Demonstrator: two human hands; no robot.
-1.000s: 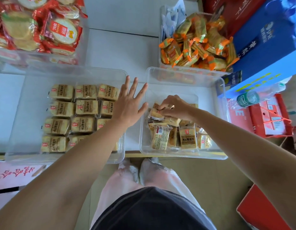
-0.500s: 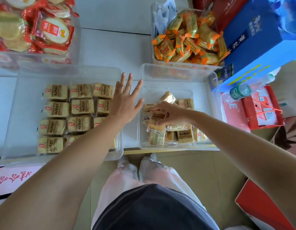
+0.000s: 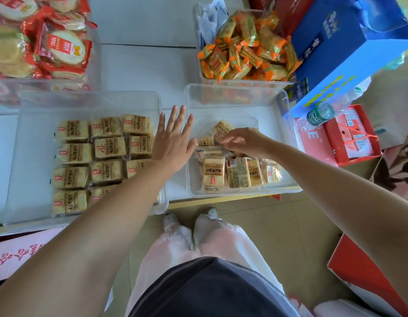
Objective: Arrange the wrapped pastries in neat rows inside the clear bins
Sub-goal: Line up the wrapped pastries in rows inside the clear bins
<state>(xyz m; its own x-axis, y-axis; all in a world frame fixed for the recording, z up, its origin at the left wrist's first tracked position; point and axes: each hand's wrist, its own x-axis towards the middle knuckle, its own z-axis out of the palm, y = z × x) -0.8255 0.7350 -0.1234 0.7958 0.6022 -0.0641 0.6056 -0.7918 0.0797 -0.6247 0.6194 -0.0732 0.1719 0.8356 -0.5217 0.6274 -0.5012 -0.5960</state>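
At frame centre, the left hand (image 3: 173, 145) hovers flat, fingers spread, over the right rim of the left bin (image 3: 84, 97), beside rowed pastries (image 3: 107, 148). Further right, the right hand (image 3: 241, 140) curls over loose pastries (image 3: 213, 171) in the right bin (image 3: 235, 89); whether it grips one is unclear. A hasty lift could drag neighbours out or skew the rows.

Four clear bins stand on the desk (image 3: 148, 65): a near left bin (image 3: 29, 161), a near right bin (image 3: 235, 110), a far left bin (image 3: 95, 65) and a far right bin (image 3: 244, 82). Eleven wrapped pastries (image 3: 109, 147) show in the near left bin, in three columns; its near right corner is hidden. At least seven loose pastries (image 3: 213, 177) lie heaped in the near right bin. The red round crackers (image 3: 65, 46) and orange packs (image 3: 239, 56) are too many to count. One blue box (image 3: 349, 49) and one bottle (image 3: 319, 114) sit right.
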